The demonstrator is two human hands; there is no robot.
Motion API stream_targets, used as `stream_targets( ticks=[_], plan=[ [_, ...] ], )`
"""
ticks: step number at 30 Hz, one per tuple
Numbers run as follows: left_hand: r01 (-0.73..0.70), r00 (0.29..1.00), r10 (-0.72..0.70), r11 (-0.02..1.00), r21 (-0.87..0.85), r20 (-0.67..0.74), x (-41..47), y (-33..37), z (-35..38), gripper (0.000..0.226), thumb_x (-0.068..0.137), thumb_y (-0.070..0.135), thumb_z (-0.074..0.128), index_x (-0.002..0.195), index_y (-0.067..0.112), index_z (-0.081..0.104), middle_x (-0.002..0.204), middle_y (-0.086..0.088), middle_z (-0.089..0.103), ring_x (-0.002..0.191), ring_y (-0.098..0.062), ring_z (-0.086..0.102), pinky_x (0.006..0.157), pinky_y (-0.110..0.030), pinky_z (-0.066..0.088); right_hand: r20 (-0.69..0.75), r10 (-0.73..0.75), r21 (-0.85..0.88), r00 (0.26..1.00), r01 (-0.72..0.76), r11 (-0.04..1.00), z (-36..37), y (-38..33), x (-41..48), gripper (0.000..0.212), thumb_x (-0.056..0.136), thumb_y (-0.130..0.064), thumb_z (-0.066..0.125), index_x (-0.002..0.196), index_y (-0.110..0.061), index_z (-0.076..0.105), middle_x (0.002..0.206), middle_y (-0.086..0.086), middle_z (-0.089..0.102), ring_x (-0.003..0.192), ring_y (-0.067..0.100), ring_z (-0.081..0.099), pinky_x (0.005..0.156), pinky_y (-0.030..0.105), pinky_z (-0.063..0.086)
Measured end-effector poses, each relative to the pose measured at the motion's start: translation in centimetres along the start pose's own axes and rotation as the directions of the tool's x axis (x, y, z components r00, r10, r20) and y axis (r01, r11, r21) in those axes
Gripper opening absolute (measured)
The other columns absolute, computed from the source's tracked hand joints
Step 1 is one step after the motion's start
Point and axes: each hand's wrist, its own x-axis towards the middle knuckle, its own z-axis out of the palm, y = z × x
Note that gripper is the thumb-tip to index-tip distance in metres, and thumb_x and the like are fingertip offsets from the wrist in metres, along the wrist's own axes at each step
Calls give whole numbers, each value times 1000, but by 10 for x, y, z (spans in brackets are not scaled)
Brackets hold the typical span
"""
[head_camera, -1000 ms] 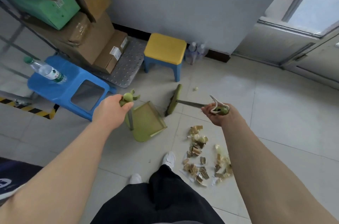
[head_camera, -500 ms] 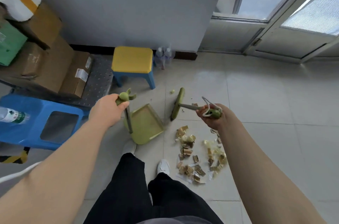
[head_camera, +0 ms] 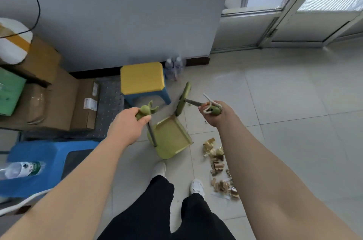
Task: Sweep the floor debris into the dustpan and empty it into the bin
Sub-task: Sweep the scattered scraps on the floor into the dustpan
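My right forearm lies across the debris [head_camera: 217,161], so the right side of the pile is hidden from me. My right hand [head_camera: 213,114] wraps the end of the broom [head_camera: 183,98] handle and covers it; the head shows edge-on, and I cannot make out its bristles. My left hand [head_camera: 127,125] hides most of the grip on the dustpan [head_camera: 170,139] handle. The water bottle [head_camera: 21,170] on the blue stool [head_camera: 49,153] is blurred and cut by the left edge, its label unreadable. The green box [head_camera: 9,90] is cut there too. Labels on the cardboard boxes [head_camera: 64,102] are too small to read. By the wall stand two bottles [head_camera: 173,67] — too small to tell more. My legs run off the bottom edge.
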Motion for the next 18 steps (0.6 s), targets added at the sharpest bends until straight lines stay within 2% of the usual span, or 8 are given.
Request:
stream_targets(
  ticks=[4, 6, 7, 9, 11, 12, 15, 18],
  plan=[
    [-56, 998, 55, 998, 18, 33, 19, -3, -10, 25, 93, 40, 58, 99, 16, 61, 88, -7, 63, 84, -29, 58, 72, -40, 49, -48, -33, 118, 998, 38, 992, 0, 2, 10, 56, 94, -2, 37, 148, 1, 25, 65, 17, 51, 54, 15, 42, 53, 17, 38],
    [-85, 995, 84, 996, 27, 51, 29, -5, -15, 25, 92, 39, 58, 98, 15, 62, 87, -6, 62, 82, -28, 57, 70, -39, 47, -79, -50, 169, 996, 63, 984, -7, 3, 9, 54, 93, -1, 37, 147, 1, 29, 62, 19, 56, 54, 14, 41, 51, 17, 37],
    [-100, 993, 98, 995, 29, 61, 33, -6, -17, 25, 92, 40, 58, 98, 15, 62, 86, -5, 61, 81, -28, 57, 69, -38, 46, -98, -53, 200, 994, 72, 977, -12, 2, 8, 53, 93, -2, 37, 145, -2, 34, 73, 16, 59, 51, 14, 42, 47, 17, 38],
    [-124, 990, 121, 992, 35, 76, 41, -6, -20, 24, 92, 41, 58, 97, 18, 61, 85, -3, 59, 81, -26, 56, 68, -36, 44, -128, -54, 280, 990, 89, 956, -25, 0, 5, 47, 93, -5, 39, 140, -6, 43, 106, 2, 57, 41, 16, 46, 39, 18, 39],
    [-152, 985, 146, 987, 59, 90, 47, -4, -23, 21, 92, 41, 58, 94, 20, 59, 84, 0, 56, 81, -24, 53, 68, -34, 42, -159, -64, 316, 985, 113, 942, -39, 0, -2, 50, 94, -6, 39, 144, -5, 40, 117, -1, 51, 38, 17, 47, 36, 16, 39],
    [-167, 982, 160, 984, 68, 96, 50, -2, -25, 20, 92, 41, 58, 93, 22, 57, 83, 2, 55, 81, -23, 52, 68, -34, 42, -171, -75, 318, 982, 127, 939, -46, 0, -6, 51, 94, -7, 38, 145, -5, 37, 112, 1, 52, 39, 15, 47, 35, 16, 38],
    [-211, 972, 202, 975, 74, 119, 56, 2, -29, 19, 92, 40, 58, 92, 22, 59, 80, 3, 54, 81, -23, 51, 70, -35, 43, -179, -70, 344, 981, 129, 930, -67, 7, -19, 52, 93, -7, 37, 145, -3, 32, 79, 11, 49, 39, 16, 47, 36, 15, 38],
    [-253, 960, 238, 964, 86, 146, 61, 5, -32, 21, 92, 41, 58, 91, 20, 59, 73, 6, 52, 78, -24, 51, 67, -34, 40, -207, -63, 385, 976, 141, 912, -86, 15, -25, 54, 92, -6, 41, 145, -4, 32, 71, 16, 50, 35, 20, 47, 35, 19, 42]
  ],
)
